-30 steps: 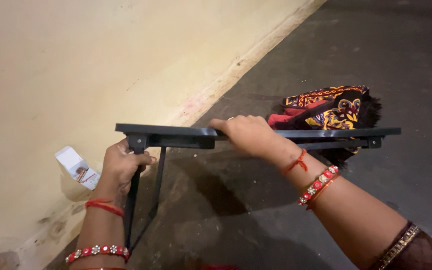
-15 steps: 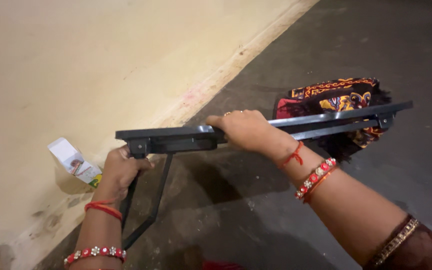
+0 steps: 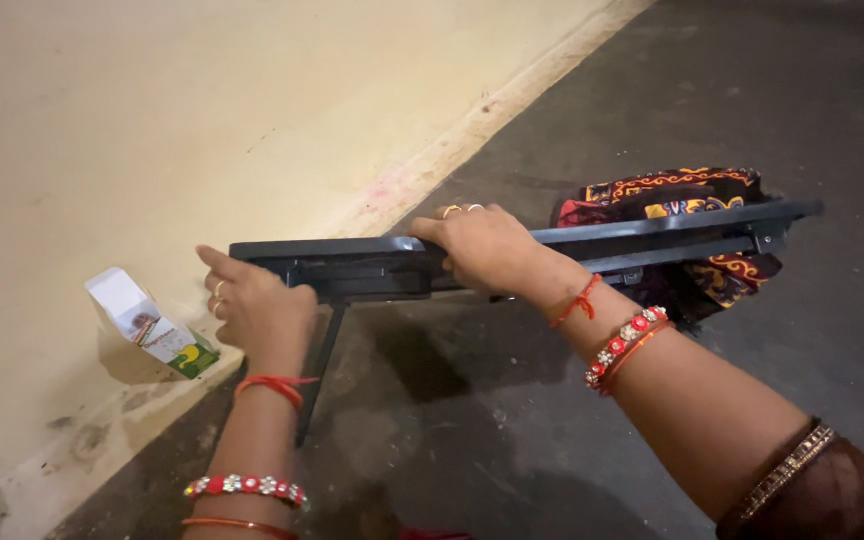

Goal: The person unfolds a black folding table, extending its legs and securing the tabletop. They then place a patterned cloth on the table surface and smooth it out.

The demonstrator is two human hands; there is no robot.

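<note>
Right hand (image 3: 487,248) clamps over the top edge of the dark metal folding frame (image 3: 652,232), fingers curled round it; I see the frame running from nine to three o'clock across my view. Left hand (image 3: 257,310) sits at the frame's nine o'clock end, fingers loosely spread, touching it. Small carton (image 3: 152,328) lies against the wall (image 3: 202,110) farther toward nine; patterned cloth (image 3: 682,200) behind the frame at two.

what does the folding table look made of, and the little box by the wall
The folding table looks like dark plastic or painted metal with a matte finish: thin, even edges, a slim straight leg and no shine. I cannot tell which. The little box looks like printed cardboard: sharp folds and an open flap.
</note>
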